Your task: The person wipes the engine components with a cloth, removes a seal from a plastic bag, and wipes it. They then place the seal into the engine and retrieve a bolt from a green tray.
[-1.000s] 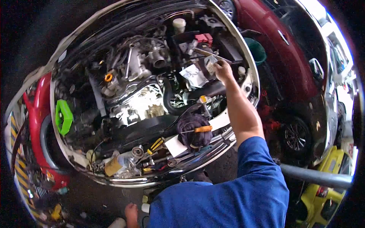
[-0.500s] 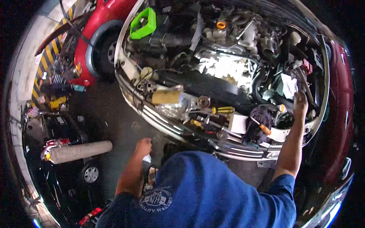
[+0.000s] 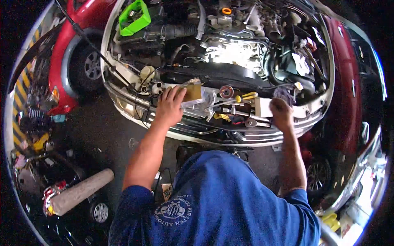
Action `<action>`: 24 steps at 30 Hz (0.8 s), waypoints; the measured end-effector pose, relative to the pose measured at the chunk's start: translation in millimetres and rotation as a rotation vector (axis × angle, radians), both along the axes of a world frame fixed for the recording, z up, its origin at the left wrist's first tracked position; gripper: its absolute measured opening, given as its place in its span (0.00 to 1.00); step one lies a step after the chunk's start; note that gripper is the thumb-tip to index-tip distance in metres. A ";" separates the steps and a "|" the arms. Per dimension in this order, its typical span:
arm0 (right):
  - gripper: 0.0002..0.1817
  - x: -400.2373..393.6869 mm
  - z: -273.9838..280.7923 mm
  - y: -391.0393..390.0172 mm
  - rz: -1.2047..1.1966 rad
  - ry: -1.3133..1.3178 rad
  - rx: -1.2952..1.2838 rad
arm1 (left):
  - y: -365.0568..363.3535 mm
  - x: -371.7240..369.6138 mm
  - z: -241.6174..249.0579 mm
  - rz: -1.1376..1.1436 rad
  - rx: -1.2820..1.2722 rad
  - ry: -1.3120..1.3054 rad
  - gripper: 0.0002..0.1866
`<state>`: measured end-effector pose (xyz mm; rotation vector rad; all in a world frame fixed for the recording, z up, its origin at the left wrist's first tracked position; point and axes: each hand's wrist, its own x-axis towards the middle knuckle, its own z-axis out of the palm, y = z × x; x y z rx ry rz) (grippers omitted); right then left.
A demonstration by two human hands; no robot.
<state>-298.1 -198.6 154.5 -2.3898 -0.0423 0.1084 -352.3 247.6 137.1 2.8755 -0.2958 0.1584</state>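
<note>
A green tray (image 3: 137, 26) sits inside the left edge of the car (image 3: 307, 111)'s engine bay. Along the front edge, the left hand (image 3: 170, 105) has its fingers spread at the left end of a brown packet (image 3: 192, 93); I cannot tell whether they grip it. Clear plastic (image 3: 193, 108) lies beside the packet. Next come a round metal part (image 3: 226, 92), a yellow-handled tool (image 3: 249, 96) and, nearer the bumper, a wrench (image 3: 251, 122). A white box (image 3: 263, 107) follows. The right hand (image 3: 282, 112), curled at the box's right side, hides its grip, with a dark cloth (image 3: 285, 93) just behind it.
</note>
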 end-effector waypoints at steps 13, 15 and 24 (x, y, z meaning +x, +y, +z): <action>0.31 -21.8 8.7 224.1 0.364 -0.043 -0.194 | 42.3 19.0 -2.0 0.154 -0.179 -0.164 0.12; 0.23 -12.1 -5.4 242.8 0.406 -0.326 -0.337 | 43.7 14.1 -3.6 0.153 -0.159 -0.215 0.13; 0.12 25.4 20.9 240.2 0.449 0.024 -0.027 | 62.2 2.0 -11.0 0.153 -0.123 -0.176 0.15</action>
